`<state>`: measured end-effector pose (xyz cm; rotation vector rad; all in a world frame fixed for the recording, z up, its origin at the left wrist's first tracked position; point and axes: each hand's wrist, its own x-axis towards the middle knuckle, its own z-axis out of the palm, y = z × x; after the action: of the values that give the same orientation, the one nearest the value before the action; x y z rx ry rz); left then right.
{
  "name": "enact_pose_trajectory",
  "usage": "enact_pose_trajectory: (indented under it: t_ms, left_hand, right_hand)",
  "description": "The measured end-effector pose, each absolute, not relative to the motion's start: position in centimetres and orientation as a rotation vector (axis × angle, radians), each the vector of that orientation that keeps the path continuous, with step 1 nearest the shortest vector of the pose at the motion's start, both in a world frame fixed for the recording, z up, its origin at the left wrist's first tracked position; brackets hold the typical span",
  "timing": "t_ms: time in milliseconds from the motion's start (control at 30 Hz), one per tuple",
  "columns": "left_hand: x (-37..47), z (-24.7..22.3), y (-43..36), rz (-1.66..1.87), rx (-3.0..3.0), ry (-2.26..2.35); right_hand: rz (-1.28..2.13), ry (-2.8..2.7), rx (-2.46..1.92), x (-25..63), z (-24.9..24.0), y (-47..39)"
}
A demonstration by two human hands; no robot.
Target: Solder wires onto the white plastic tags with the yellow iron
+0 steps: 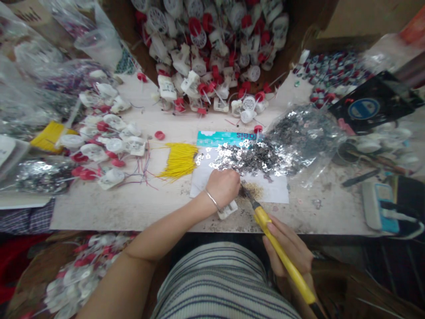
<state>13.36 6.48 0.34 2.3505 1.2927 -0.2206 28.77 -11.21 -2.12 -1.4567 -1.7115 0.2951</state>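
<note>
My left hand (224, 185) is closed over a sheet of white paper (282, 190); its fingertips are turned away, so what they hold is hidden. A white plastic part (228, 210) shows beneath the wrist, at the table's front edge. In my right hand (288, 248) is a soldering iron (282, 254) with a yellow handle, its dark tip slanting up to the left hand's fingers. Just beyond the hands lies a heap of small shiny metal pieces (252, 155). Yellow-brown grains (254, 190) are scattered beside the tip. Left of the paper is a bundle of yellow wires (181, 160).
A cardboard box (305, 26) of white and red plastic parts stands at the back. More such parts (106, 141) with thin wires lie left. To the right are a clear plastic bag (305, 141) of metal pieces, a black box (375, 104) and a white-blue power socket (380, 206).
</note>
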Motion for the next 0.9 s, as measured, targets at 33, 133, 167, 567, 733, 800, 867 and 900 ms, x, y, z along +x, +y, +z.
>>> enact_pose_trajectory:
  t_ms: [33,133,167,567,733,800,867,900]
  left_hand:
    - [13.4,0.4,6.5,-0.227,2.35,1.301]
    - [13.3,0.5,6.4,-0.217,2.35,1.303]
    - [13.3,0.5,6.5,-0.21,2.35,1.297]
    - [13.9,0.3,6.9,-0.248,2.294,1.301]
    - [13.3,0.2,7.0,-0.233,2.275,1.287]
    - [12.6,0.4,6.8,-0.215,2.282,1.291]
    - [11.9,0.8,6.4,-0.225,2.272,1.316]
    - [11.7,1.1,6.1,-0.223,2.259,1.321]
  right_hand:
    - [0.279,-1.727,-1.433,28.9,-2.2,-11.1]
    - [0.243,-1.754,-1.386,29.1,-2.3,-11.1]
    - [0.241,-1.753,-1.391,29.1,-2.3,-11.2]
    - [0.122,-1.56,-1.46,28.4,-2.0,-11.4]
    - [0.201,-1.395,-1.467,28.0,-3.4,-10.8]
    - [0.242,-1.397,-1.431,27.7,-4.0,-9.7]
    - [0.315,-1.385,-1.398,27.1,-4.4,-8.1]
    - [0.347,-1.366,-1.377,26.7,-4.5,-7.1]
